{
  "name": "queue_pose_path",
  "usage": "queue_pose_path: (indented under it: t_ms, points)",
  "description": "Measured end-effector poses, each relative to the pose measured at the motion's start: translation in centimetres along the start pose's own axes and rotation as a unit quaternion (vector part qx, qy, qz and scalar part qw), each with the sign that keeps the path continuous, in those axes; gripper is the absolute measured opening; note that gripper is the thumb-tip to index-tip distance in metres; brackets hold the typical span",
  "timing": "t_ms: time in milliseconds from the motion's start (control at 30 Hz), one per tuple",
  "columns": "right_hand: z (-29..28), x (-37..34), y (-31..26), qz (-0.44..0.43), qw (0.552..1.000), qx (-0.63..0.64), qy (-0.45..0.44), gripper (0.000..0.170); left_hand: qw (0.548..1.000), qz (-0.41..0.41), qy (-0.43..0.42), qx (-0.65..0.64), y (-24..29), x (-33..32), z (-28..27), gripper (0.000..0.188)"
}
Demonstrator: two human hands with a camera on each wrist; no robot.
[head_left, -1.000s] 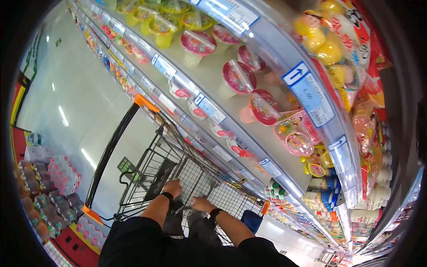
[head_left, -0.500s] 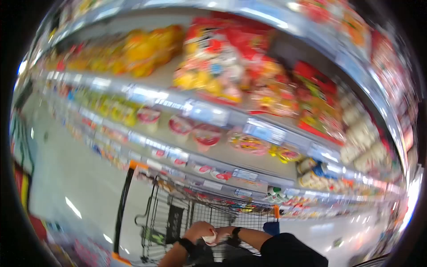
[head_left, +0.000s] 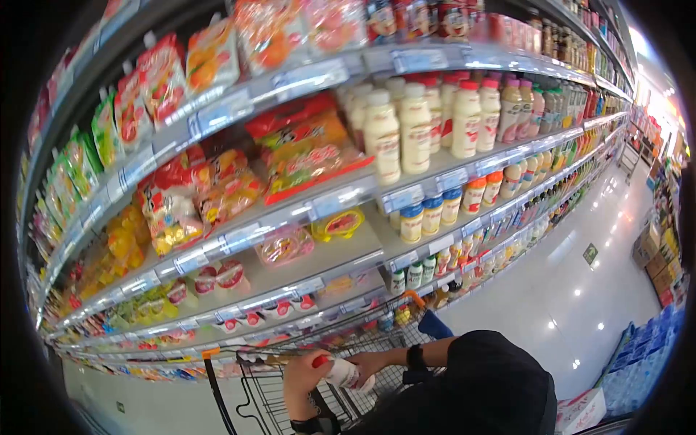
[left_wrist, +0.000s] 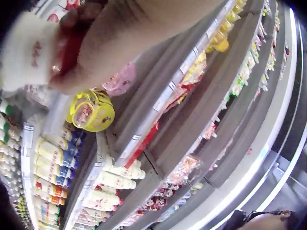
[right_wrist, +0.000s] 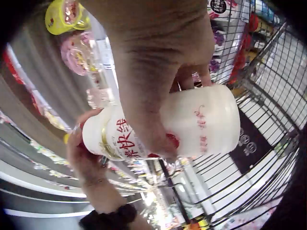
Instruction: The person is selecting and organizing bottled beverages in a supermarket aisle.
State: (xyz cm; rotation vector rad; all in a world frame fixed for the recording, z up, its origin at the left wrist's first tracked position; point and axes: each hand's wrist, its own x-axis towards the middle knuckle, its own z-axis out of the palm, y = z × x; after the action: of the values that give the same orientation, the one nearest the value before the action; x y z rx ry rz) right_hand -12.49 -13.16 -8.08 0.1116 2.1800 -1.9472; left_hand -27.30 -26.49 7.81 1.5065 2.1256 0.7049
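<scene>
A white plastic drink bottle point(right_wrist: 206, 122) with red lettering lies sideways between my two hands, above the shopping cart. My right hand point(right_wrist: 153, 72) wraps its fingers and thumb round the body of the bottle. At the other end, my left hand point(head_left: 303, 380) grips the red cap point(left_wrist: 72, 50), covering most of it. In the head view the bottle is tilted, with its cap end up and to the left. The black wire shopping cart point(head_left: 254, 384) with orange handle corners stands beneath both hands.
Long store shelves point(head_left: 348, 196) run close in front of me, holding bagged sweets point(head_left: 308, 148), jelly cups point(head_left: 230, 274) and milk bottles point(head_left: 417, 127). On the right, a shiny aisle floor point(head_left: 536, 290) stretches away. Blue-wrapped packs point(head_left: 645, 362) are stacked at the lower right.
The head view has swung to the right, bringing the bottle shelves and aisle into sight. My hands, apart a second ago, have come together on the white bottle.
</scene>
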Motion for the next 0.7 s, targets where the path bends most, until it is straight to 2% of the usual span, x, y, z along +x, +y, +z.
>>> queue_pose_path:
  t_ms: [67,133,167,200,233,267,333,400,433,467,500,533,567,600,633,667,700]
  points:
    - [-0.3,-3.4,-4.1,-0.028,0.999,-0.011,0.018,0.075,0.997,0.011,0.062,-0.031,3.3,0.3,-0.7,0.023]
    - [-1.3,-7.1,-7.4,-0.071,0.994,0.079,0.004,0.064,0.992,0.014,0.125,-0.028,6.3,1.0,-0.4,0.021]
    - [-1.7,-8.5,-7.9,-0.093,0.989,0.117,0.009,0.06,0.981,0.012,0.186,-0.062,8.6,1.3,0.2,0.02]
    - [-2.1,-9.8,-8.1,-0.116,0.981,0.158,0.013,0.057,0.96,0.043,0.241,-0.137,10.6,1.9,1.4,0.023]
    - [-2.4,-11.6,-8.7,-0.142,0.968,0.198,0.055,0.053,0.932,0.087,0.265,-0.233,11.7,2.8,3.1,0.028]
    - [-3.1,-13.6,-9.3,-0.196,0.945,0.259,0.031,0.049,0.893,0.127,0.282,-0.325,12.2,3.9,4.8,0.034]
    - [-4.2,-15.7,-8.6,-0.244,0.904,0.341,0.078,0.051,0.904,0.106,0.27,-0.313,12.8,5.1,8.1,0.045]
    - [-5.6,-20.2,-8.4,-0.23,0.821,0.522,-0.021,0.054,0.897,0.069,0.141,-0.413,15.6,5.6,11.0,0.06]
    - [-6.3,-21.4,-7.3,-0.211,0.785,0.582,-0.033,0.056,0.887,0.099,0.088,-0.442,18.3,5.4,12.2,0.061]
    - [-6.7,-23.4,-9.0,-0.27,0.727,0.624,-0.095,0.058,0.873,0.129,0.035,-0.47,20.7,5.4,13.1,0.063]
    - [-7.0,-26.1,-10.7,-0.291,0.662,0.663,-0.191,0.062,0.873,0.135,-0.013,-0.469,21.2,5.1,14.6,0.063]
    - [-7.1,-27.1,-10.7,-0.322,0.646,0.66,-0.21,0.071,0.869,0.14,-0.061,-0.47,21.4,5.0,16.0,0.063]
    - [-7.1,-28.1,-10.8,-0.351,0.628,0.656,-0.23,0.081,0.857,0.128,-0.144,-0.477,21.9,5.4,16.6,0.063]
    - [-7.4,-28.6,-10.1,-0.388,0.638,0.618,-0.249,0.088,0.852,0.112,-0.179,-0.48,23.2,5.3,16.6,0.067]
    - [-7.3,-29.6,-10.3,-0.385,0.642,0.618,-0.241,0.081,0.846,0.096,-0.214,-0.48,24.4,5.3,16.5,0.07]
    - [-7.0,-30.6,-10.4,-0.386,0.645,0.618,-0.231,0.083,0.842,0.136,-0.234,-0.466,26.8,5.8,16.0,0.074]
    - [-6.8,-31.7,-10.5,-0.387,0.647,0.618,-0.221,0.084,0.836,0.131,-0.246,-0.472,27.6,6.4,16.4,0.078]
